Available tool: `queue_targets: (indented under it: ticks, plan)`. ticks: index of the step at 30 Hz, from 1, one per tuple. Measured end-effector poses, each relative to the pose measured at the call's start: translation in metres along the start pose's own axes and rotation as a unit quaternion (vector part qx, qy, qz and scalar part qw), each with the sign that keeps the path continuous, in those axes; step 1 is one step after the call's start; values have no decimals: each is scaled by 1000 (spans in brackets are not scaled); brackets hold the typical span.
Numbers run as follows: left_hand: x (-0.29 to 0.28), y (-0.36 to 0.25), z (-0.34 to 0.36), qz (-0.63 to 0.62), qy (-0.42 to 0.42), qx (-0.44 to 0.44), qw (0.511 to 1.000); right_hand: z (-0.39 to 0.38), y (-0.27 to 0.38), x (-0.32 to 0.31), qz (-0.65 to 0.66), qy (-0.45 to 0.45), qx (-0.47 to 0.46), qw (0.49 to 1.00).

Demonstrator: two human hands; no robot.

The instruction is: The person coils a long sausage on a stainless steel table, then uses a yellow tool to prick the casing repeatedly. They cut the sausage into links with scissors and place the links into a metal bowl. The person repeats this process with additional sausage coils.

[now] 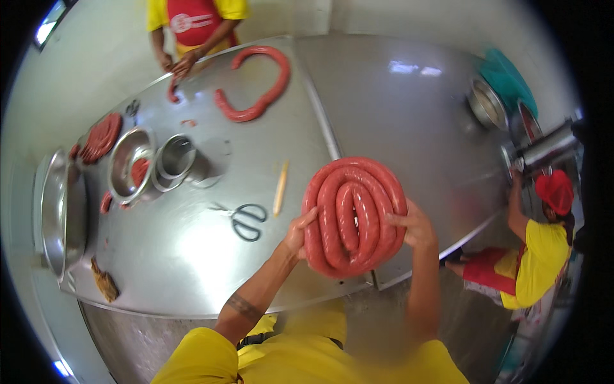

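A thick red sausage wound into a flat coil [354, 216] is held up over the near edge of the steel table [192, 256]. My left hand [298, 232] grips the coil's left side and my right hand [412, 225] grips its right side. The coil fills the space between both hands. Scissors [245, 219] and a pale wooden stick [280, 187] lie on the table just left of the coil.
Across the table a person in yellow and red handles a long curved sausage [256, 86]. Steel bowls [131, 163], a metal cup [176, 157] and a small coil [101, 136] stand at left. At right another person [540, 246] works at a metal machine [543, 150].
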State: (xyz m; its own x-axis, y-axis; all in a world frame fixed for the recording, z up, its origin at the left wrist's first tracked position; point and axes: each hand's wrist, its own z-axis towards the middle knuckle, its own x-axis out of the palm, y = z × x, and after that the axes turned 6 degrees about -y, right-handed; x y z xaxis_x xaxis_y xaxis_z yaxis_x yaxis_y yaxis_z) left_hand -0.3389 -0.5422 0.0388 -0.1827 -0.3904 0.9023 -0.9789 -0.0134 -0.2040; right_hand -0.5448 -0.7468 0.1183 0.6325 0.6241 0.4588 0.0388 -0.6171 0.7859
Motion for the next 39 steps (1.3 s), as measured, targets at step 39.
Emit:
queue_targets:
  ticks: [39]
  plan:
    - [-273,-117,-418,557,-605,329,465,196,-362,444,-557,170,-338,739]
